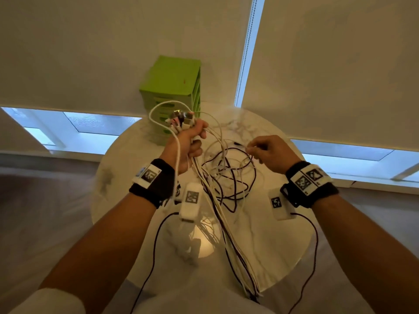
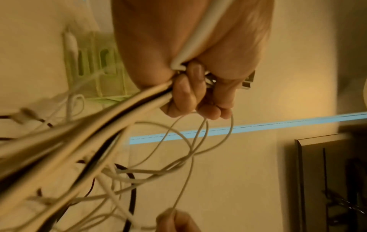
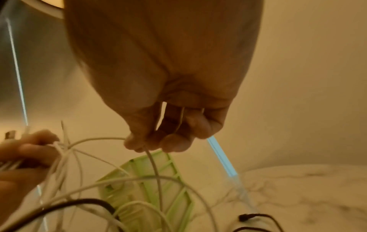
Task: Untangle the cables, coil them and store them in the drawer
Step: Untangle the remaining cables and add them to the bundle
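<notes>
1. The left hand [image 1: 189, 141] grips the bundle of cables [image 1: 226, 177] by their plug ends, above the round table [image 1: 283, 234].
2. The right hand [image 1: 271, 152] pinches one thin white cable [image 3: 155, 166].
3. The green drawer unit [image 1: 172, 87] stands at the table's far edge.

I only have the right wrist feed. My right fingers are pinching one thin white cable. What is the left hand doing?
Observer: The left hand grips a bundle of cables just below their connectors, which stick up out of the fist.
Operator: Where does the rest of the bundle go?
Observer: It loops in a tangle between the hands, then runs down over the near edge of the round table, towards you.
Operator: Any drawer open yet on the green unit?
Observer: On the green drawer unit, standing at the far edge of the table, none looks pulled out in the head view, though the cables hide part of its front.
</notes>
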`<action>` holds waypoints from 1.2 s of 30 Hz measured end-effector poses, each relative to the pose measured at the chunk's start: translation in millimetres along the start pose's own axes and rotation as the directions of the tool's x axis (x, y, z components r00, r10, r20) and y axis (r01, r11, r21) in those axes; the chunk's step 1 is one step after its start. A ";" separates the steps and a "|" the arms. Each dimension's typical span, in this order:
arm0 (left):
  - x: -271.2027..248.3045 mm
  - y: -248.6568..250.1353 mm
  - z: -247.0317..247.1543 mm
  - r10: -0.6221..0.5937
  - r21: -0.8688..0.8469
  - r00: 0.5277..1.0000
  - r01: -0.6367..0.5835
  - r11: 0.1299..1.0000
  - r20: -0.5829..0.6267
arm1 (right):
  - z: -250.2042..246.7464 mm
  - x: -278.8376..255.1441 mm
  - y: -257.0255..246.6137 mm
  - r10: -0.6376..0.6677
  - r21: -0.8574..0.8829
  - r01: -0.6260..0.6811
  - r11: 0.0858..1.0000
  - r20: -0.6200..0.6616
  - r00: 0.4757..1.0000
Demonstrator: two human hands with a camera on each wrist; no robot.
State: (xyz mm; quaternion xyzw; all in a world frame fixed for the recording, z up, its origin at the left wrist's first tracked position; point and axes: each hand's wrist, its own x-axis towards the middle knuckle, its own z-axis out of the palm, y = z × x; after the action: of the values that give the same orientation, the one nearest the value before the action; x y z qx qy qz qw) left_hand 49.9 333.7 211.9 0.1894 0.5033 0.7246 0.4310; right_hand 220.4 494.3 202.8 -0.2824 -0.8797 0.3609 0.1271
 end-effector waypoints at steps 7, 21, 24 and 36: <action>6.7 17.4 -27.5 0.028 -0.165 0.986 -0.055 0.985 -0.165 | -30.5 -0.8 74.3 0.381 -0.359 -0.376 0.854 -0.058 0.923; 8.0 15.3 12.7 -0.007 0.048 0.999 0.005 0.999 0.035 | 30.3 4.5 -76.4 -0.160 0.233 0.169 0.958 -0.058 0.985; 6.8 15.8 10.4 -0.005 0.080 0.999 0.001 0.997 0.045 | 38.8 12.3 -76.1 -0.181 0.153 0.191 0.970 -0.075 0.981; 0.3 17.2 -6.3 0.057 -0.121 0.982 -0.080 0.989 -0.182 | 0.2 21.1 17.5 0.393 0.530 -0.266 0.805 -0.141 0.909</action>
State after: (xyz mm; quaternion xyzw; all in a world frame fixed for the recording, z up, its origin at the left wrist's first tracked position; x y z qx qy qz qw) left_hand 37.8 328.3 224.6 0.1132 0.4856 0.7837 0.3705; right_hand 210.3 516.8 190.7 -0.4313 -0.6703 0.5551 0.2377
